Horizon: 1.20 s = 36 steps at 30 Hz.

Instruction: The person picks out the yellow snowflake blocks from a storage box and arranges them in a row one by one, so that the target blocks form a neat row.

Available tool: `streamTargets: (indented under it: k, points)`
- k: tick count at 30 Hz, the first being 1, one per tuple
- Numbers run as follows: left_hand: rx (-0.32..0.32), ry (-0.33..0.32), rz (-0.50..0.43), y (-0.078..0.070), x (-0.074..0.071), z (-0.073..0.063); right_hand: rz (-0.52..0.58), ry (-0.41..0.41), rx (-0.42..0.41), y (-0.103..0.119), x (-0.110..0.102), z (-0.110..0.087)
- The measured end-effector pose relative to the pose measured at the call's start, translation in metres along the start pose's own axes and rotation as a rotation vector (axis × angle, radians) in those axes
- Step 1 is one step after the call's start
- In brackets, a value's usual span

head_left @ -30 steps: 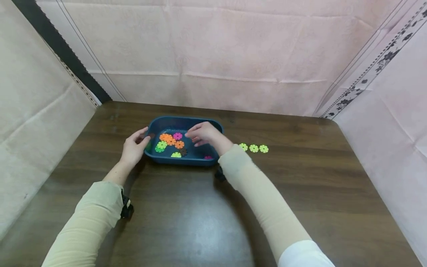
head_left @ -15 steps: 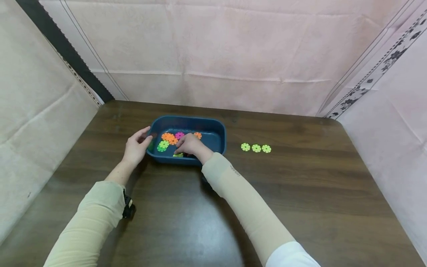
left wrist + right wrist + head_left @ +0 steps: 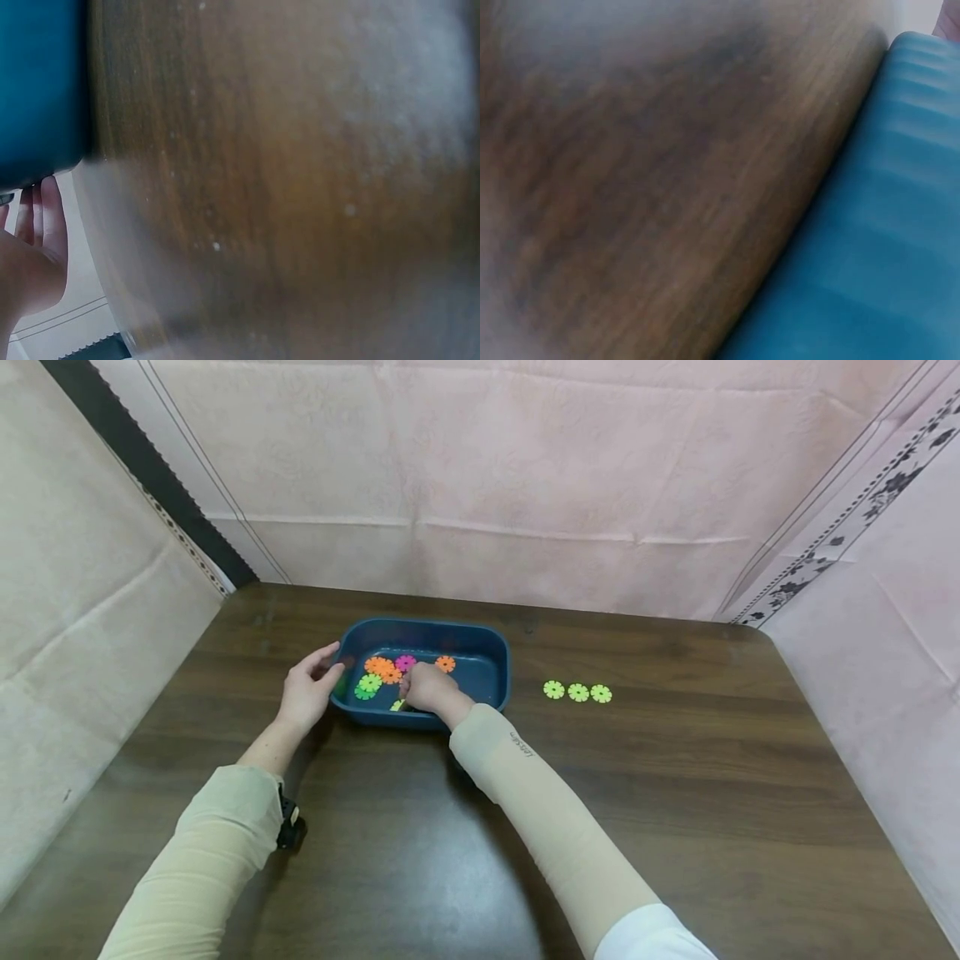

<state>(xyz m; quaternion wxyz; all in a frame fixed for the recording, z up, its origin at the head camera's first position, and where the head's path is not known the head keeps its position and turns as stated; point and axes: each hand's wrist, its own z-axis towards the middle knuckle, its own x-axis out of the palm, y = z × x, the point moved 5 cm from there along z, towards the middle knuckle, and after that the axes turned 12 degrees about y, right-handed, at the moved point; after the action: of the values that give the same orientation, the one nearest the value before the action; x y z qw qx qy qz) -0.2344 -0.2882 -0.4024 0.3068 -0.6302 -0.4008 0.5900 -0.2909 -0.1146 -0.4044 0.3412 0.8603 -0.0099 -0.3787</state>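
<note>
In the head view, a dark blue tray [image 3: 480, 627] holds several flower-shaped plastic discs. Orange discs [image 3: 378, 667], a pink disc [image 3: 405, 662] and green discs [image 3: 367, 685] lie in its left half, and one orange disc [image 3: 445, 663] is apart behind the right hand. My left hand [image 3: 303, 693] rests against the tray's left end, fingers fairly straight and thumb at the rim. My right hand [image 3: 432, 687] is down inside the tray, fingers bent beside a lime disc [image 3: 397, 705]. Its fingertips are hidden, so whether they pinch a disc does not show.
Three lime discs [image 3: 577, 692] lie in a row on the brown wooden table [image 3: 675, 760], right of the tray. Pale cloth [image 3: 525, 485] hangs behind the table and at both sides. Both wrist views show mostly tabletop and the tray's outer wall.
My right hand has moved left and down from the tray's right part to the lime disc near the front wall. One orange disc now lies farther right. My left hand stays at the tray's end.
</note>
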Motion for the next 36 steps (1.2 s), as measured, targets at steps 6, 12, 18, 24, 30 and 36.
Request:
streamTargets:
  k: [6, 12, 18, 24, 30, 36]
  points:
    - [-0.001, -0.003, 0.007, -0.002, 0.0, -0.001, 0.076, -0.042, 0.007, -0.001, -0.003, -0.003]
    - [0.005, -0.006, 0.008, -0.002, 0.0, -0.001, 0.248, -0.14, -0.028, -0.006, -0.008, -0.003]
    - [0.006, -0.006, 0.012, -0.002, 0.0, -0.002, 0.472, -0.151, -0.015, -0.011, -0.011, -0.004]
    - [-0.005, -0.006, 0.006, -0.002, 0.001, -0.003, 0.637, -0.07, 0.001, -0.016, -0.013, -0.005]
    - [-0.001, -0.006, 0.005, -0.003, 0.0, -0.003, 0.733, -0.036, 0.008, -0.021, -0.025, -0.012]
    - [0.006, -0.005, 0.004, -0.003, 0.001, -0.002, 0.745, -0.018, -0.008, -0.027, -0.045, -0.024]
